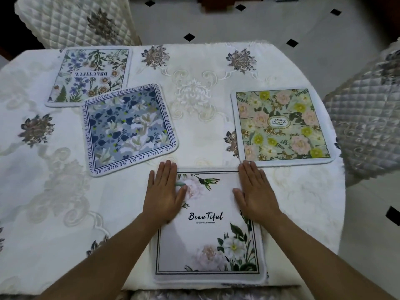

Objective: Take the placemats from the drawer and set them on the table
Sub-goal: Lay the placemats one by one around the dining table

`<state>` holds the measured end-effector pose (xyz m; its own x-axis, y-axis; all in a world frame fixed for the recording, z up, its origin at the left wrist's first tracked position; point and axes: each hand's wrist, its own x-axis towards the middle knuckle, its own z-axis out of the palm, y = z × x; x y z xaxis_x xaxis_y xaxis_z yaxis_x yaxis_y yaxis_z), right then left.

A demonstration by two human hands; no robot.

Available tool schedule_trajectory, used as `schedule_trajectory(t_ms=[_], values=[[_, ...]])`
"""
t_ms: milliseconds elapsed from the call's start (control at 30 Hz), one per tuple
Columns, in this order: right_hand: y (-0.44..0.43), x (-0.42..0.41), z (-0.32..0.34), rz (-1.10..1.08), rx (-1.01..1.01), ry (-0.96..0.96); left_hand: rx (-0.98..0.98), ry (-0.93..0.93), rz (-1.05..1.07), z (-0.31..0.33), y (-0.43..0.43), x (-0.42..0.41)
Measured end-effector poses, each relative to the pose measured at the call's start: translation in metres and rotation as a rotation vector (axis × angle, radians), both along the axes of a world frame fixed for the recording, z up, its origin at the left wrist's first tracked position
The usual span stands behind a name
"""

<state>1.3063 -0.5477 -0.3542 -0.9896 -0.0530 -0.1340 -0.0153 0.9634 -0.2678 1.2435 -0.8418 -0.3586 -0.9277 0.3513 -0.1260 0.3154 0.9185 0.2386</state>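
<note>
Several placemats lie on the table (292, 202), which has a white embroidered cloth. Nearest me is a white mat with pink flowers and the word "Beautiful" (207, 239). My left hand (164, 191) rests flat on its upper left edge, fingers together. Flat on the upper right edge lies my right hand (254, 191). Neither hand grips anything. A blue leafy mat (127, 128) sits tilted at the left, overlapping a corner of a botanical mat (88, 74) behind it. A green mat with pink and yellow flowers (283, 126) lies at the right.
A quilted chair back (75, 20) stands behind the table at the far left. Another quilted chair (368, 126) is at the right side. Beyond the table lies a white tiled floor (281, 24) with small black diamonds. No drawer is in view.
</note>
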Motion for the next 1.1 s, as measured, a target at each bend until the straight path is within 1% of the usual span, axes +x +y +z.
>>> schedule_trajectory(t_ms=[133,333,433,533,600,733,800,900,1100], values=[[0.005,0.004,0.003,-0.037,-0.012,-0.024,0.025,-0.001,0.004,0.003,-0.004,-0.002],[-0.007,0.007,0.001,-0.057,-0.037,-0.017,0.039,0.049,-0.057,0.006,-0.008,-0.01],[-0.014,0.014,-0.002,-0.07,-0.014,0.002,0.023,0.013,-0.018,0.003,-0.013,0.006],[-0.024,0.015,0.002,-0.082,0.027,-0.033,-0.014,-0.005,-0.046,0.001,-0.012,0.033],[-0.046,0.024,0.011,0.035,0.041,-0.058,-0.038,0.004,-0.113,0.003,-0.007,0.058],[-0.117,0.081,0.015,0.378,0.013,-0.01,-0.04,-0.012,-0.232,0.004,-0.008,0.113],[-0.136,0.107,0.01,0.424,0.015,-0.036,-0.052,-0.011,-0.257,0.001,-0.019,0.13],[-0.121,0.117,0.01,0.373,0.043,-0.036,-0.035,0.003,-0.238,0.004,-0.039,0.134],[-0.039,0.121,0.017,0.18,0.026,-0.095,0.013,-0.021,-0.172,0.006,-0.067,0.137]])
